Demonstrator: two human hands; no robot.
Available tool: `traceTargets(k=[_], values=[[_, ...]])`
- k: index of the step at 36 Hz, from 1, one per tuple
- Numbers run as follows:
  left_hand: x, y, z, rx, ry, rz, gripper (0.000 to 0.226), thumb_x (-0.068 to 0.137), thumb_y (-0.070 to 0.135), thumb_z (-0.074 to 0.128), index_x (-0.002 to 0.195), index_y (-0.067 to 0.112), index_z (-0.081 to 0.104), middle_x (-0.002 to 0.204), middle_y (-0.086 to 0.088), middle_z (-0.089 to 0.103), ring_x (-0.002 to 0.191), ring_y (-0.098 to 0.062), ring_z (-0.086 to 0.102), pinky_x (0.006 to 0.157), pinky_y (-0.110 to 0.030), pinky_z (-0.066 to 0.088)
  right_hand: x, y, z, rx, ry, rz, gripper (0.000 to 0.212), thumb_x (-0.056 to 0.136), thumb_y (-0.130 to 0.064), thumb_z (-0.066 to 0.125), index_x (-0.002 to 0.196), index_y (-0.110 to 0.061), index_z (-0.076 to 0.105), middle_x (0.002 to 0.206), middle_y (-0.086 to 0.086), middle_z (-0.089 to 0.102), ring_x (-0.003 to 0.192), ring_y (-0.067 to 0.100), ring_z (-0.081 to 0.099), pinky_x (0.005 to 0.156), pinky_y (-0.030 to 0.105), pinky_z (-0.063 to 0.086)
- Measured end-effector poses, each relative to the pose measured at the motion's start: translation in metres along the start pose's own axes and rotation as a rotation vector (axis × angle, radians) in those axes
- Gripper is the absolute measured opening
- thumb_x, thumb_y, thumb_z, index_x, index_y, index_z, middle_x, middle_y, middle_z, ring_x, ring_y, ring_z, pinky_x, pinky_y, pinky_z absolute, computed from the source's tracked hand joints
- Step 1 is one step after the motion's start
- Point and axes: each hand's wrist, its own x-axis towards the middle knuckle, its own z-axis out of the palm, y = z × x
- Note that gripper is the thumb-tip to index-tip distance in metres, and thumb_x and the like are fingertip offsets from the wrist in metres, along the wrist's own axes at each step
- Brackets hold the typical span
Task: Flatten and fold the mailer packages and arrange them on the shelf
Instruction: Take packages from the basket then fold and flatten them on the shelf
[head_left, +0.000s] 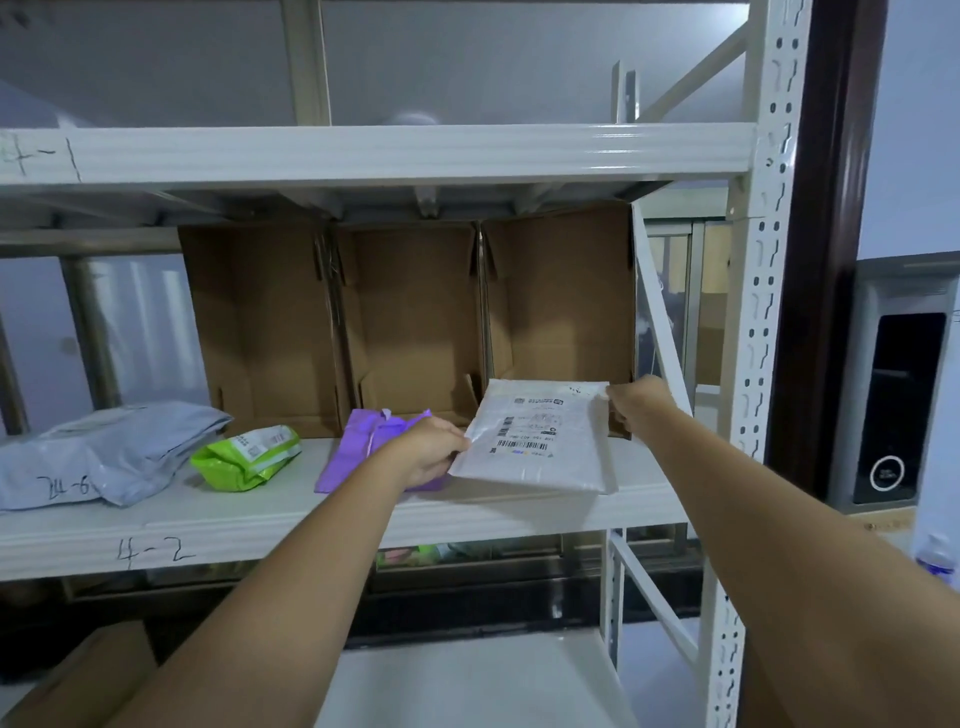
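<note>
A flat white mailer (540, 441) with barcode labels lies at the right end of the white shelf (260, 512) marked 4-2, its front edge lifted slightly. My left hand (428, 452) pinches its left edge. My right hand (636, 402) pinches its far right corner. Partly under my left hand lies a crumpled purple mailer (358, 447). Further left on the shelf lie a green mailer (247, 457) and a grey mailer (104, 457) with handwriting.
Three open cardboard boxes (415, 322) stand on their sides at the back of the shelf. The white rack upright (763, 312) rises at the right. A door lock panel (904, 405) is beyond it. A lower shelf (467, 686) lies beneath.
</note>
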Motion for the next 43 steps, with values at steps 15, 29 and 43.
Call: traceTargets(k=[15, 29, 43], values=[[0.026, 0.003, 0.032, 1.255, 0.499, 0.157, 0.030, 0.093, 0.014, 0.044, 0.116, 0.005, 0.062, 0.121, -0.016, 0.062, 0.111, -0.035, 0.059, 0.082, -0.036, 0.048, 0.008, 0.004, 0.010, -0.522, -0.101, -0.337, 0.024, 0.095, -0.020, 0.040, 0.096, -0.006, 0.059, 0.094, 0.013, 0.061, 0.081, 0.029, 0.055, 0.073, 0.032, 0.045], [0.079, -0.018, 0.069, 1.239, 0.003, 0.318, 0.040, 0.098, 0.020, 0.030, 0.132, 0.010, 0.048, 0.138, -0.009, 0.048, 0.130, -0.026, 0.042, 0.109, -0.034, 0.031, -0.011, 0.030, 0.087, -0.819, -0.238, -0.612, 0.068, 0.101, -0.053, 0.008, 0.148, -0.015, 0.037, 0.157, 0.008, 0.030, 0.147, 0.022, 0.019, 0.116, 0.044, 0.020], [0.101, -0.048, 0.065, 1.347, -0.044, 0.287, 0.059, 0.103, 0.029, 0.024, 0.154, 0.012, -0.001, 0.161, -0.009, -0.006, 0.149, -0.023, -0.007, 0.120, -0.041, -0.005, -0.002, 0.050, 0.100, -0.783, -0.325, -0.601, 0.067, 0.100, -0.055, 0.007, 0.152, -0.021, 0.030, 0.162, 0.006, 0.017, 0.150, 0.020, 0.008, 0.119, 0.043, 0.009]])
